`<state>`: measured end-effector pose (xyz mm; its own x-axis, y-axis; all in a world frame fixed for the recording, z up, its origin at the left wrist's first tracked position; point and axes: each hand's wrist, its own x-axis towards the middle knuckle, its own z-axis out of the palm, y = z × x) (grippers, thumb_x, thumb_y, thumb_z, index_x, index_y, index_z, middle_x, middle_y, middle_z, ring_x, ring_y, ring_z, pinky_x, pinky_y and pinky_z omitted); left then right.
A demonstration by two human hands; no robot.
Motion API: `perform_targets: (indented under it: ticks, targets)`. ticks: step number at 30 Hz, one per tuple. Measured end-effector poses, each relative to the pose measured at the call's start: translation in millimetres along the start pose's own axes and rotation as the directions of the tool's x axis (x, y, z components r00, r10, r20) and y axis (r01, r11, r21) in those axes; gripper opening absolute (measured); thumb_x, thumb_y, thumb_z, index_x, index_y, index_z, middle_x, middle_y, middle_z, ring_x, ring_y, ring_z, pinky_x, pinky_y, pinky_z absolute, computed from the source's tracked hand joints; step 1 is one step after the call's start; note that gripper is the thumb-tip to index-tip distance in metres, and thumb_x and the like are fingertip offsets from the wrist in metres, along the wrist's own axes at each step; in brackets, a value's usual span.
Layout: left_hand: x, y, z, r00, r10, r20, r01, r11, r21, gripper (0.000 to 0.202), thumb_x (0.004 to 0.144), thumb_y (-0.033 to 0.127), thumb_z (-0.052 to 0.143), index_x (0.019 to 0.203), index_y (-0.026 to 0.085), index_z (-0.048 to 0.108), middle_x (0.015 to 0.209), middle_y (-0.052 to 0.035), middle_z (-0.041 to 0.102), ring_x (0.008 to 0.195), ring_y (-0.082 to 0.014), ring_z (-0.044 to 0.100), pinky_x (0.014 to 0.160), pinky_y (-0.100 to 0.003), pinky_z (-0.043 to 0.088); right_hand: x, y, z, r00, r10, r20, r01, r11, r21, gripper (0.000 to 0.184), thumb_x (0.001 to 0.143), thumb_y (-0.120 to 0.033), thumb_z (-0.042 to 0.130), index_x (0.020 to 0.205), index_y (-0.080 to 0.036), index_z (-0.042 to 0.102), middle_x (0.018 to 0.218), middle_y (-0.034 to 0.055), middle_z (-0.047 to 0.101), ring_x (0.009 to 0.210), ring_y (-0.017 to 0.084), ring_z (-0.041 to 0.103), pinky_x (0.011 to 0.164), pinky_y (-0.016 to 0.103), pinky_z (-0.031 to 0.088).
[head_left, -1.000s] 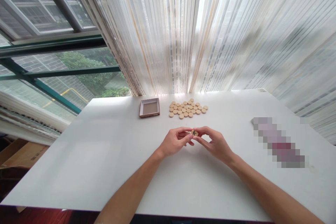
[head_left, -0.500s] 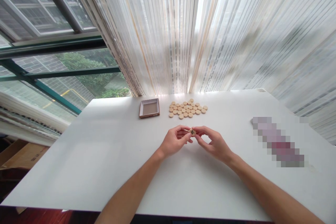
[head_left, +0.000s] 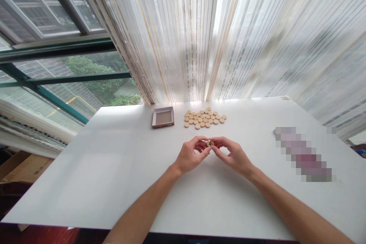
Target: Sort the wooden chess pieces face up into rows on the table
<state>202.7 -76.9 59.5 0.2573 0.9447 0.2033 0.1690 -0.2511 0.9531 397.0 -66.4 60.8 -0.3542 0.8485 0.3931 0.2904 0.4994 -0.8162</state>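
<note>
Between the fingertips of both hands is a round, pale wooden Chinese chess piece (head_left: 210, 143), its face with a black character turned towards me. My left hand (head_left: 192, 153) pinches it from the left, thumb below and index finger above. From the other side my right hand (head_left: 229, 152) grips it with thumb and fingers. The piece is held over the white table, in front of a loose group of similar pieces (head_left: 204, 117) whose upper faces look plain. Left of that group lies a shallow open box (head_left: 162, 117) with a dark rim and a brown bottom.
The white table (head_left: 100, 167) runs back to a striped curtain (head_left: 183, 38), with a window at the left. A blurred-out, elongated object (head_left: 303, 154) lies on the right side. Below the table's left edge stands a cardboard box (head_left: 27, 166).
My left thumb and fingers have shifted slightly onto the piece, and its marked face now points more squarely at me. The box and the group of pieces stay where they were.
</note>
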Motion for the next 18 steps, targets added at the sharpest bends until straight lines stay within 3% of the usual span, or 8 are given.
perform_targets:
  ticks: [4, 10, 13, 18]
  targets:
    - [0.0, 0.4, 0.5, 1.000, 0.010, -0.008, -0.010, 1.000, 0.007, 0.032, 0.087, 0.038, 0.067, 0.112, 0.019, 0.062, 0.090, -0.0064, 0.074, 0.081, -0.0193, 0.073, 0.074, -0.030, 0.058, -1.1, 1.7, -0.8, 1.000, 0.025, 0.010, -0.025, 1.000, 0.002, 0.024, 0.093, -0.031, 0.060, 0.115, -0.023, 0.066, 0.100, 0.0064, 0.075, 0.087, 0.021, 0.072, 0.078, 0.034, 0.062]
    - [0.4, -0.3, -0.6, 1.000, 0.021, 0.000, -0.021, 1.000, -0.001, 0.033, 0.089, 0.039, 0.066, 0.114, 0.019, 0.062, 0.094, -0.0075, 0.074, 0.080, -0.0196, 0.073, 0.074, -0.031, 0.059, -3.0, 4.5, -2.1, 0.995, 0.095, 0.024, -0.096, 0.995, 0.032, 0.026, 0.095, -0.032, 0.057, 0.118, -0.024, 0.065, 0.110, 0.0081, 0.074, 0.093, 0.023, 0.073, 0.054, 0.024, 0.059]
    - [0.6, -0.1, -0.6, 0.999, 0.038, -0.009, -0.038, 0.999, 0.001, 0.033, 0.089, 0.039, 0.065, 0.114, 0.018, 0.063, 0.094, -0.0079, 0.074, 0.078, -0.0194, 0.074, 0.074, -0.032, 0.059, -2.4, 4.4, -2.1, 0.995, 0.093, 0.026, -0.094, 0.995, 0.037, 0.026, 0.095, -0.032, 0.058, 0.118, -0.024, 0.065, 0.108, 0.0075, 0.074, 0.093, 0.022, 0.073, 0.057, 0.024, 0.060]
    - [0.8, -0.1, -0.7, 0.998, 0.061, -0.011, -0.061, 0.998, 0.020, 0.032, 0.090, 0.039, 0.065, 0.114, 0.018, 0.064, 0.095, -0.0075, 0.074, 0.076, -0.0188, 0.073, 0.073, -0.031, 0.060, -1.0, 3.8, -1.7, 0.999, 0.042, -0.001, -0.042, 0.998, 0.053, 0.020, 0.094, -0.032, 0.061, 0.112, -0.023, 0.064, 0.103, 0.0062, 0.074, 0.089, 0.020, 0.072, 0.080, 0.034, 0.061]
